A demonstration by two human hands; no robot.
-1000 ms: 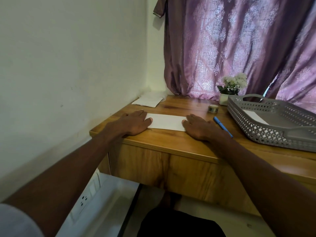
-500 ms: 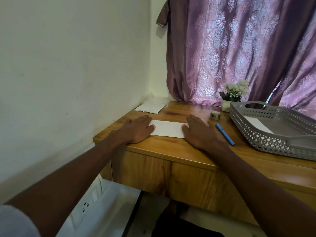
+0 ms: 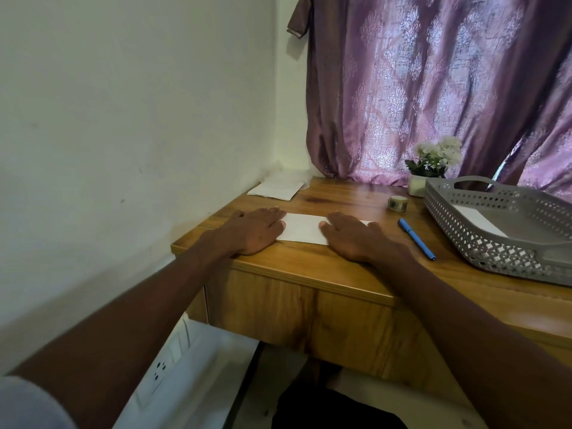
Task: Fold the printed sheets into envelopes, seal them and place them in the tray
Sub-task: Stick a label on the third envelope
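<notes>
A folded white sheet (image 3: 305, 227) lies flat on the wooden desk (image 3: 334, 267) near its front edge. My left hand (image 3: 255, 230) lies flat on the sheet's left end, fingers straight. My right hand (image 3: 353, 235) presses flat on the right end, covering most of it. A grey perforated tray (image 3: 483, 239) stands at the right with a white envelope (image 3: 479, 219) inside. More white paper (image 3: 275, 188) lies at the back left corner by the wall.
A blue pen (image 3: 416, 239) lies between my right hand and the tray. A small tape roll (image 3: 397, 203) sits behind it, and a white pot of flowers (image 3: 431, 165) stands by the purple curtain. The wall borders the desk on the left.
Both hands have slid slightly inward along the sheet, so less white shows between them. The camera has tilted and the desk now appears lower in view.
</notes>
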